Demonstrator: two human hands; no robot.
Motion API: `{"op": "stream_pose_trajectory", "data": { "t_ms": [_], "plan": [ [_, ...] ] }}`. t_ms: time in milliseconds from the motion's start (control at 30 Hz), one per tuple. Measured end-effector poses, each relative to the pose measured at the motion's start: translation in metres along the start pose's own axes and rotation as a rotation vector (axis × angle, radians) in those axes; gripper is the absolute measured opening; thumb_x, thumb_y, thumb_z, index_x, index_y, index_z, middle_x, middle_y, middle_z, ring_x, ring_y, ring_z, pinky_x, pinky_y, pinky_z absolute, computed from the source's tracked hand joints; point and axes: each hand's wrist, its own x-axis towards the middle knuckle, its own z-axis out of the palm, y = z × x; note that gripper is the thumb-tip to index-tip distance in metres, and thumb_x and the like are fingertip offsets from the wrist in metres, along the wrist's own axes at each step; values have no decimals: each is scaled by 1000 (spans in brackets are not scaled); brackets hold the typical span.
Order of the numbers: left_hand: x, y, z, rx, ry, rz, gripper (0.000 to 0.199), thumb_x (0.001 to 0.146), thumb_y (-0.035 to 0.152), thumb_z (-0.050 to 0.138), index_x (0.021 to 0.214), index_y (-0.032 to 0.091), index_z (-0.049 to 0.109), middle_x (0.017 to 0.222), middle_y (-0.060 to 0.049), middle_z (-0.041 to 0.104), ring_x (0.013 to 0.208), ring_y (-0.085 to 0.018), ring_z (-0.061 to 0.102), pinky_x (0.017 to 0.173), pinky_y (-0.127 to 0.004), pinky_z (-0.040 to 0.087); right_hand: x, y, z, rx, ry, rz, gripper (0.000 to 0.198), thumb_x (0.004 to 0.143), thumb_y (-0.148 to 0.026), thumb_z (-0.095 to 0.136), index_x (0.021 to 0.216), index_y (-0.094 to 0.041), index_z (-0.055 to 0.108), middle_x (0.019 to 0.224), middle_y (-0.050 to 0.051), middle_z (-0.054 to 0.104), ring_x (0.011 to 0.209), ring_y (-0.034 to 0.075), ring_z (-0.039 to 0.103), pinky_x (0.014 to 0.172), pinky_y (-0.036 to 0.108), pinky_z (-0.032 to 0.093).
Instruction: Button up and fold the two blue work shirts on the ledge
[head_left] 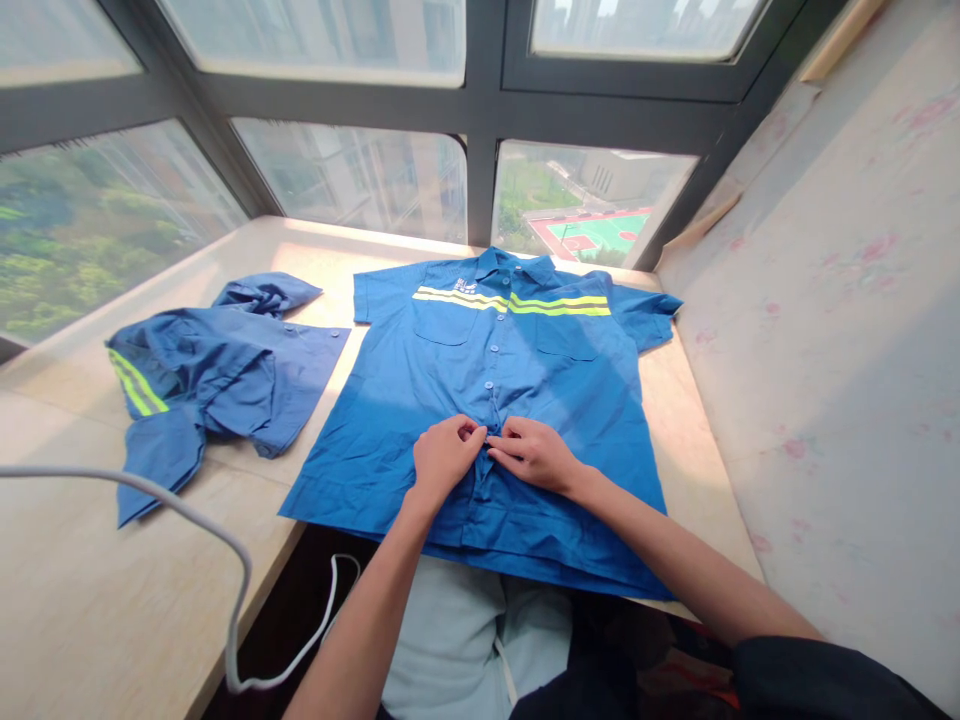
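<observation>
A blue short-sleeved work shirt (435, 400) lies spread out, front side up, its collar toward the window. Yellow-green reflective stripes (559, 306) cross its chest, and several buttons run down the front. My left hand (448, 455) pinches the placket low on the shirt. Right beside it, my right hand (531, 452) grips the same placket, fingertips meeting those of the left. Whatever lies between the fingertips is hidden. Above the hands the visible buttons (489, 385) sit along the closed front. The fabric is bunched around the fingers.
A second blue garment (225, 370) with a reflective stripe lies crumpled on the pale sill (45, 420) at left. A white cable (240, 600) hangs across the lower left. Windows (352, 180) stand behind, and a flowered wall (847, 300) rises at right.
</observation>
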Motion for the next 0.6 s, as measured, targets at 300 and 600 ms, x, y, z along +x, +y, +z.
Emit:
{"op": "stream_pose_trajectory", "data": {
  "t_ms": [300,600],
  "plan": [
    [9,-4,-10,-11,-104,22,25,85,47,61,84,29,77,83,2,77,79,-17,69,61,-24,40,-7,0,2,-93,-36,-79,29,101,-33,47,103,-17,71,79,5,58,67,15,48,63,30,35],
    [15,0,-10,39,-157,42,21,82,41,65,74,25,76,80,-1,77,77,-19,69,61,-25,40,-5,1,1,-61,-64,-113,31,102,-33,44,103,-18,71,80,6,58,69,16,49,64,31,36]
  ]
}}
